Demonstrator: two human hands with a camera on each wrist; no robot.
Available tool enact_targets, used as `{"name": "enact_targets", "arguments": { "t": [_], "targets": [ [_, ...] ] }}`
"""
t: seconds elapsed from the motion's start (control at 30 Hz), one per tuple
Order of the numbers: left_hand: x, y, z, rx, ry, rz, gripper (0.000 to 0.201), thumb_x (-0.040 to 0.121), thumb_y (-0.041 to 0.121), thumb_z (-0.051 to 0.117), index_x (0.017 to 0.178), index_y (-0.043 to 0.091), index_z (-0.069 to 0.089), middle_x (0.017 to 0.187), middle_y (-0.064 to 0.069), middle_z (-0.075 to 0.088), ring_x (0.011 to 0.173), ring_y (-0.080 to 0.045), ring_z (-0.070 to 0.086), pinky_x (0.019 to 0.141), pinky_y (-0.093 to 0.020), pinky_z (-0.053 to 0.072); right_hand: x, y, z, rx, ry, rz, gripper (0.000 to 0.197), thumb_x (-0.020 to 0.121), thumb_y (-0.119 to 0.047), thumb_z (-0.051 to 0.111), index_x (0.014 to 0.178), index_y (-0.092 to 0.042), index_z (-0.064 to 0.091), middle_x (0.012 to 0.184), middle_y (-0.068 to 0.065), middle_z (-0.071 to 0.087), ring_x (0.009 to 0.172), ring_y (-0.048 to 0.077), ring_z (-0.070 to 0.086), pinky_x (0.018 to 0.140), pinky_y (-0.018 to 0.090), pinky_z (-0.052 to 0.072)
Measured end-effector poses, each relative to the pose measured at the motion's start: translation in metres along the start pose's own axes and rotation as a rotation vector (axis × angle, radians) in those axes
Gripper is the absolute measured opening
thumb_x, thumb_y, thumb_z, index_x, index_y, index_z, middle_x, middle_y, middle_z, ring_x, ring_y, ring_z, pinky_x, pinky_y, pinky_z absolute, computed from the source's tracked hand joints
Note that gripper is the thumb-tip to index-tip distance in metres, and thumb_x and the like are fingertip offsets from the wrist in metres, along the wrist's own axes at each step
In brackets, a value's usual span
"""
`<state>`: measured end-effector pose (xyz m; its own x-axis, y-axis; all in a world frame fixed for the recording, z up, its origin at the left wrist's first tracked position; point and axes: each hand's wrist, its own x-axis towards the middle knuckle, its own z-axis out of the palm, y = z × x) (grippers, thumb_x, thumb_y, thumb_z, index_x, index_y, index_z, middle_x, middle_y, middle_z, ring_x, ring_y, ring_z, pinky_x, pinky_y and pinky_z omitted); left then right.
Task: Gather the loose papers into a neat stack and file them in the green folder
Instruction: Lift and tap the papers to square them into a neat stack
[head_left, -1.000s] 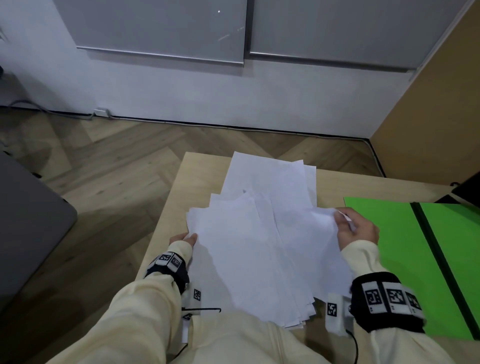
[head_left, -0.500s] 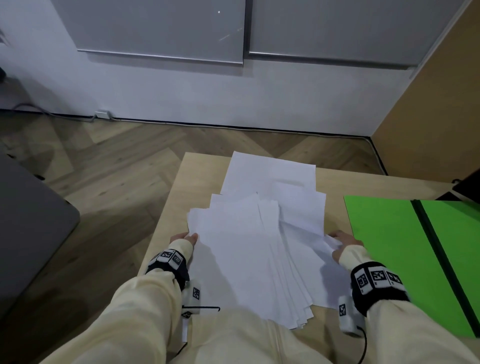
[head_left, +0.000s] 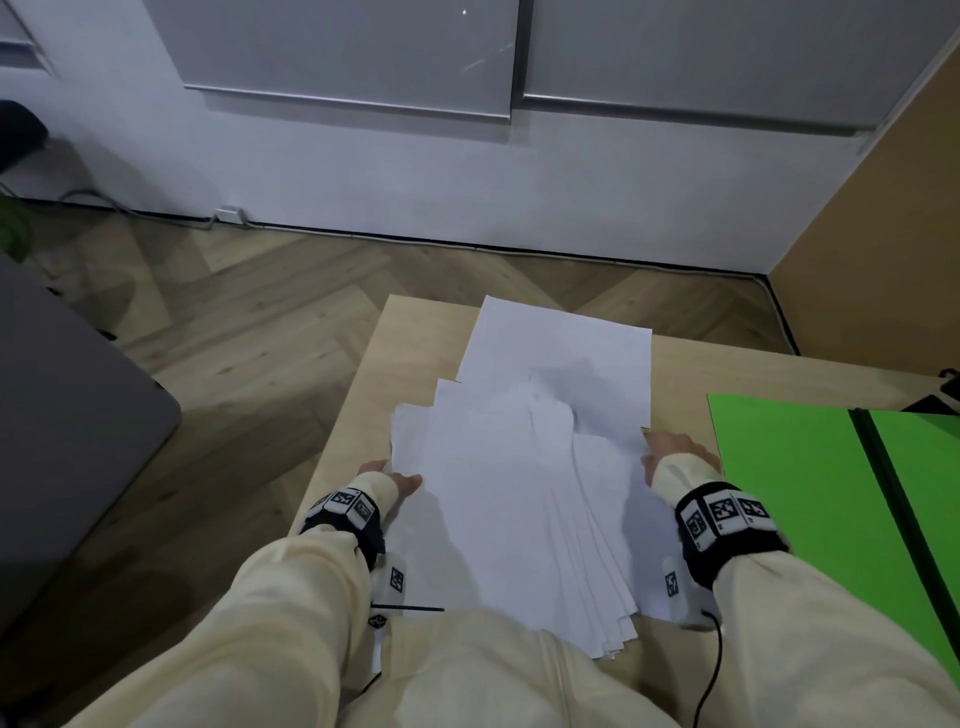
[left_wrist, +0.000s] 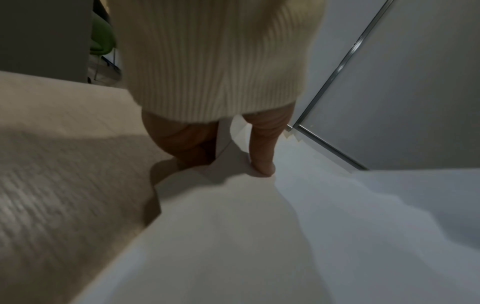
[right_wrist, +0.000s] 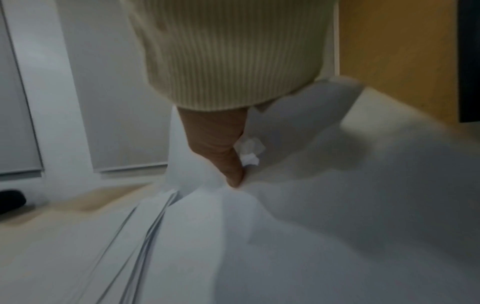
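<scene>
papers (head_left: 511, 499): white blank sheets, loose pile, not squared. Near edges fan out in steps toward the person; right-side edges staggered too. Two or three sheets stick out past the pile's far end, skewed. Slight buckle in the top sheets near the right hand. Pile lies flat on the desk, left-centre of it.
papers, wrist views: edges show as thin layered lines in the right wrist view (right_wrist: 145, 222); broad blurred white surface in the left wrist view (left_wrist: 233, 236).
left hand (head_left: 390, 480): at the pile's left edge. Thumb lies on top of the sheets (left_wrist: 262, 152), other fingers (left_wrist: 187, 144) curl under the edge at the desk surface, so it pinches the papers.
right hand (head_left: 670, 454): at the pile's right edge, between the papers and the folder. Thumb (right_wrist: 228, 162) presses down into the sheets, paper bunched and creased around it; other fingers hidden behind paper and cuff. Reads as a grip on the papers.
green folder (head_left: 810, 499): right of the papers, apart from them, open flat, two bright green panels with a dark spine strip between. Nothing on it.
desk (head_left: 410, 343): light wood, bare strip left of the papers and beyond them.
sleeves (head_left: 291, 613): cream ribbed knit, cuffs cover most of both hands; black wrist bands with square markers.
floor (head_left: 249, 312): wood herringbone beyond the desk; white wall with grey panels behind.
</scene>
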<state>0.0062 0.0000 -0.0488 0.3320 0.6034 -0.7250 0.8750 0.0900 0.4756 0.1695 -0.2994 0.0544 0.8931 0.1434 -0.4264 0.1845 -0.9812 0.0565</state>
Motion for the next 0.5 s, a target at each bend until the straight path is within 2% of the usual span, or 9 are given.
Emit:
{"name": "enact_targets", "arguments": {
  "t": [0.27,0.37,0.4,0.5],
  "targets": [
    [-0.005,0.005,-0.004,0.115,-0.004,0.023,0.058,0.082,0.032,0.069,0.132,0.009,0.052,0.136,-0.006,0.056,0.122,-0.023,0.056,0.102,-0.025,0.04,-0.026,0.053,-0.092,0.262,0.366,0.029,0.024,0.082,-0.016,0.056,0.105,-0.011,0.062,0.107,0.027,0.064,0.099,0.043,0.06,0.086,0.043,0.05],
    [-0.005,0.006,-0.004,0.124,-0.013,0.033,0.056,0.082,0.03,0.069,0.13,0.007,0.054,0.133,-0.008,0.058,0.12,-0.024,0.058,0.1,-0.027,0.042,-0.038,0.063,-0.115,0.372,0.514,0.034,0.011,0.084,-0.014,0.051,0.088,-0.01,0.06,0.102,0.029,0.064,0.096,0.046,0.057,0.084,0.044,0.048],
    [-0.005,0.006,-0.004,0.128,-0.021,0.033,0.055,0.082,0.029,0.069,0.13,0.007,0.054,0.132,-0.008,0.059,0.119,-0.025,0.058,0.1,-0.027,0.042,-0.04,0.062,-0.117,0.417,0.548,0.03,0.012,0.084,-0.014,0.05,0.087,-0.009,0.06,0.1,0.029,0.064,0.096,0.046,0.057,0.084,0.044,0.048],
    [-0.004,0.003,-0.004,0.113,-0.031,0.03,0.053,0.081,0.026,0.071,0.128,0.005,0.056,0.13,-0.011,0.06,0.117,-0.028,0.059,0.098,-0.03,0.043,-0.039,0.06,-0.113,0.563,0.703,0.054,0.032,0.079,-0.021,0.048,0.099,-0.002,0.065,0.094,0.032,0.066,0.091,0.046,0.061,0.083,0.046,0.05]
  ]
}}
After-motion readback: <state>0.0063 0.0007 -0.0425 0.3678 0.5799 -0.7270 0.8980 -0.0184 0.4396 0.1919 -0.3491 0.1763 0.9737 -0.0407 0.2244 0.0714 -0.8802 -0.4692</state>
